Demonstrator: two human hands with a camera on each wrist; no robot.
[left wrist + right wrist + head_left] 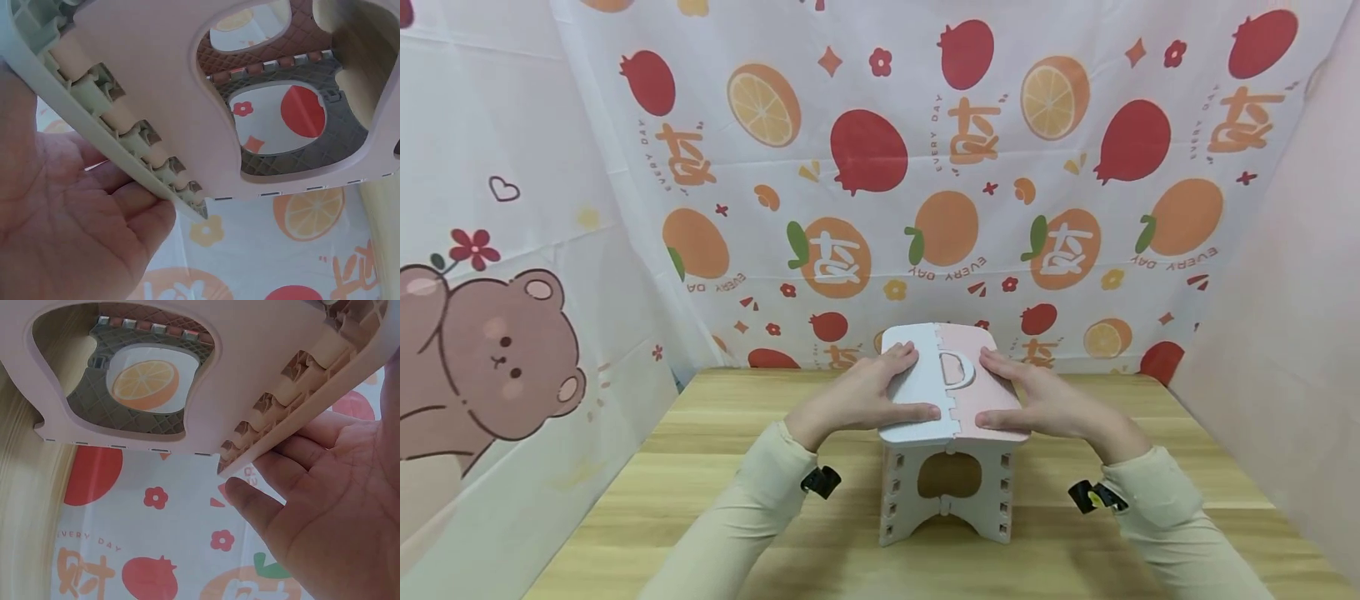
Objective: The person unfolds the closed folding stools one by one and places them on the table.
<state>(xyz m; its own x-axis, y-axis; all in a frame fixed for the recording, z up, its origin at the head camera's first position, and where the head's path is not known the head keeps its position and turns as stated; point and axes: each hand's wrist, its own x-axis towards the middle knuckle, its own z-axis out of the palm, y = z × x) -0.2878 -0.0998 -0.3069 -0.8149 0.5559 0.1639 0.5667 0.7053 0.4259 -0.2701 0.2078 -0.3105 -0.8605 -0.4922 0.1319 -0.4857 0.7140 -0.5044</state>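
A folding step stool [945, 500] stands unfolded on the wooden table, its top half white and half pink with a carry handle [958, 370] at the middle seam. My left hand [865, 392] rests on the white half [917, 392] from the left side. From the other side, my right hand [1045, 400] touches the pink half [985, 387]. Both thumbs point inward along the near part of the top. In the left wrist view, the fingers pass behind the ribbed rim [119, 150]. The right wrist view shows the same at the pink rim [306, 400], with the fingertips hidden.
The wooden table [737, 492] extends on both sides of the stool. A fruit-print cloth [887, 233] hangs along its back edge, and a bear-print cloth [505, 358] hangs at the left. A pale wall [1285, 333] borders the right side.
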